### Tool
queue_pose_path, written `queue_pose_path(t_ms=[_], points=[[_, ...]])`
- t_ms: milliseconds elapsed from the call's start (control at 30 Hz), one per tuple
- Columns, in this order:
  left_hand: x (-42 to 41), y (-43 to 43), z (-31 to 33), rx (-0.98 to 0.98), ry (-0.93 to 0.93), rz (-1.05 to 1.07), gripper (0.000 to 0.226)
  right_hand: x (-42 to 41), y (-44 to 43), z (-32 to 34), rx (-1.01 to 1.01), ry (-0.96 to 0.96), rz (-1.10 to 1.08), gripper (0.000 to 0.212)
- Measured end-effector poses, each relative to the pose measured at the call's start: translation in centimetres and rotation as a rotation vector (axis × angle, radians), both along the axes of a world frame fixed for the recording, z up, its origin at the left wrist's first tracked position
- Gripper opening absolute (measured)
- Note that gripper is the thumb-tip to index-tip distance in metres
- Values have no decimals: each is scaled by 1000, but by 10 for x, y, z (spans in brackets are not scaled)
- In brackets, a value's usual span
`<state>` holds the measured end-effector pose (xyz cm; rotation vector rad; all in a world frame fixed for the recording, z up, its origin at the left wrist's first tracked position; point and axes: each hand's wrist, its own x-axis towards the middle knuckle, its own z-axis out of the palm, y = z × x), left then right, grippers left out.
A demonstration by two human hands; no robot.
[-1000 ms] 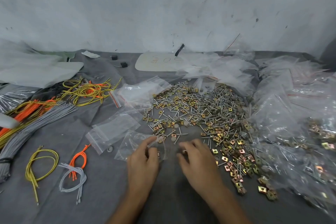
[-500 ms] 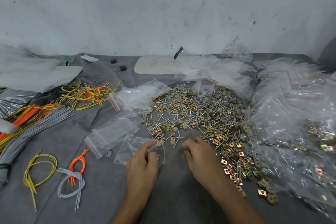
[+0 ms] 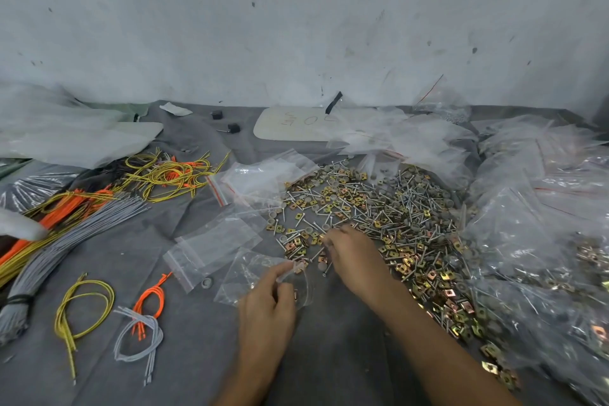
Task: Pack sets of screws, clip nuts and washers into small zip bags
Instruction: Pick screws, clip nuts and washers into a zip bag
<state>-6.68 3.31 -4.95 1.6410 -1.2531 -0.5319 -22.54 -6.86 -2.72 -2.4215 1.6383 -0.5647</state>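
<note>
Left grip [image 3: 265, 303] pinching zip bag [image 3: 250, 277], right grip [image 3: 354, 257] curled at edge of hardware pile [image 3: 379, 208], hold unclear; cloth [image 3: 339, 356] nearside

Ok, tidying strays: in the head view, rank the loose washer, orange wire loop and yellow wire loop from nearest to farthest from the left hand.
1. Loose washer, just left of the left hand and the zip bag it holds.
2. Orange wire loop, farther left.
3. Yellow wire loop, farthest left.

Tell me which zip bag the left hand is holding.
The crumpled zip bag nearest the person, pinched at its mouth by the left hand; the flat bag left of it lies untouched.
</note>
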Motion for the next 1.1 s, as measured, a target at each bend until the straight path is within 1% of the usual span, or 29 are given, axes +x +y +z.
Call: queue_pose_path(t_ms=[133,233,367,433,500,600,700,767,833,900,1000,1100], points=[[1,0,-1,1,13,-16,39,-3,-3,2,18,-17,20,11],[2,-2,-2,-2,15,-27,37,-6,-12,3,32,-26,42,8],[2,-2,-2,-8,20,-41,37,-10,-25,4,89,95,111,16],[2,-2,-2,-14,27,-41,41,-11,-26,5,110,110,125,13],[2,-2,-2,-17,36,-42,42,-13,-25,9,149,58,100,6],[1,-1,0,-7,50,-43,40,-14,-14,16,155,-63,48,8],[1,0,2,13,45,-35,39,-13,9,24,170,-322,18,10],[2,0,2,34,21,-19,36,-8,27,25,243,-445,57,5],[2,0,2,54,-1,-8,35,0,42,22,286,-473,119,4],[2,0,3,59,-8,-4,40,10,51,17,283,-448,157,5],[2,1,4,65,8,15,39,19,51,10,184,-282,199,7],[1,1,7,47,64,26,38,23,49,6,178,-166,228,3]])
